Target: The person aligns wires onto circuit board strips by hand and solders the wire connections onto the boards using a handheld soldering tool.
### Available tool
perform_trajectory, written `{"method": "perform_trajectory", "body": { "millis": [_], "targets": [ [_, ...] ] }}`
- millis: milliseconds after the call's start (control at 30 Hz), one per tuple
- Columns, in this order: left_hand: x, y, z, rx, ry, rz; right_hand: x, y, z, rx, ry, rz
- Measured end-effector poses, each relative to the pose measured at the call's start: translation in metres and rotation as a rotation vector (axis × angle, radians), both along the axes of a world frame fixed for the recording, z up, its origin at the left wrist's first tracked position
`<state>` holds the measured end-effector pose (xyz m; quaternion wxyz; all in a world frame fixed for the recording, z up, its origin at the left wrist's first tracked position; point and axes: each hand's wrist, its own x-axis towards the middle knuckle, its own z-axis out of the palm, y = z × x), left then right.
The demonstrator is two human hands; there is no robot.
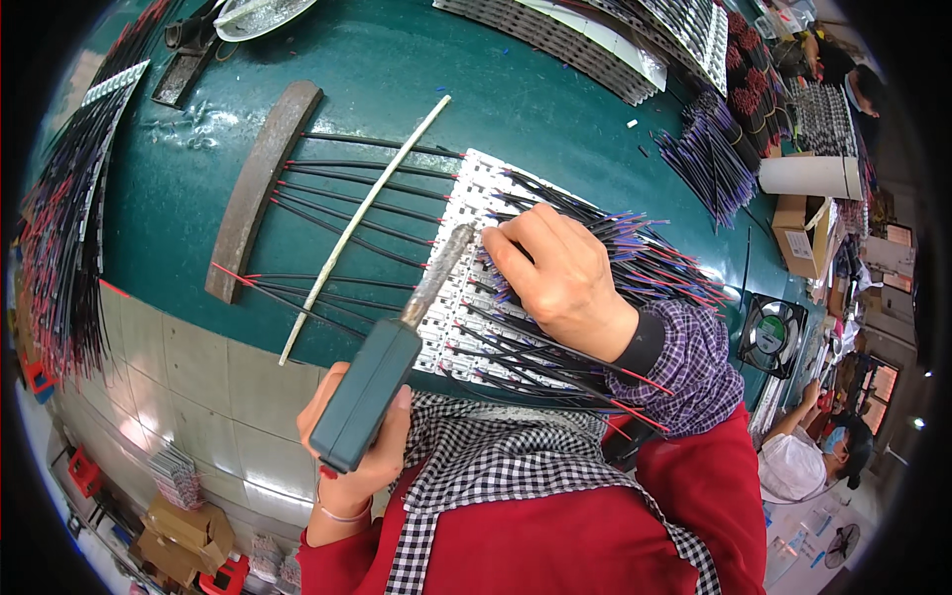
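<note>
My left hand is wrapped round the body of a dark green hand tool. Its worn metal barrel points up and right, its tip over a white panel of small slotted parts. Above that panel my right hand is closed in a pinch beside the barrel's tip. Whatever lies between its fingertips is too small to make out. Black wires with red ends stretch left from the panel; a thick bundle of black, red and purple wires spreads right, partly under my right wrist.
A curved grey bar lies across the left wire ends, and a thin pale stick crosses the wires. Wired panels hang at the left table edge. Purple wires, a fan and stacked white panels surround the right side. A person sits at right.
</note>
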<state>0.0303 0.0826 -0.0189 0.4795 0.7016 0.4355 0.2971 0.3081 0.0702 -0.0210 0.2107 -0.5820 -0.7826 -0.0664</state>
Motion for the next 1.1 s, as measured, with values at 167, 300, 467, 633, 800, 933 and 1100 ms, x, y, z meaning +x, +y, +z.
{"method": "perform_trajectory", "body": {
  "millis": [167, 300, 467, 633, 800, 933, 1100],
  "targets": [
    [-0.005, -0.001, 0.0, -0.007, 0.004, 0.014, -0.001, -0.002, 0.003, -0.041, 0.01, -0.017],
    [-0.003, -0.001, -0.001, 0.033, 0.005, -0.014, -0.002, -0.003, 0.001, -0.03, 0.042, -0.037],
    [0.005, 0.002, 0.003, 0.028, -0.019, -0.005, -0.001, -0.005, -0.001, -0.013, 0.065, -0.043],
    [0.006, 0.003, 0.01, -0.04, 0.02, -0.02, -0.003, -0.004, -0.001, -0.006, 0.058, -0.021],
    [0.009, 0.009, 0.016, 0.087, 0.065, -0.099, -0.005, -0.004, -0.002, 0.02, 0.01, -0.008],
    [0.017, 0.015, 0.027, 0.054, 0.013, -0.066, -0.006, -0.004, -0.004, 0.037, -0.024, 0.012],
    [0.01, 0.014, 0.027, 0.044, 0.045, -0.084, -0.006, -0.004, -0.004, 0.027, -0.025, 0.019]
  ]
}}
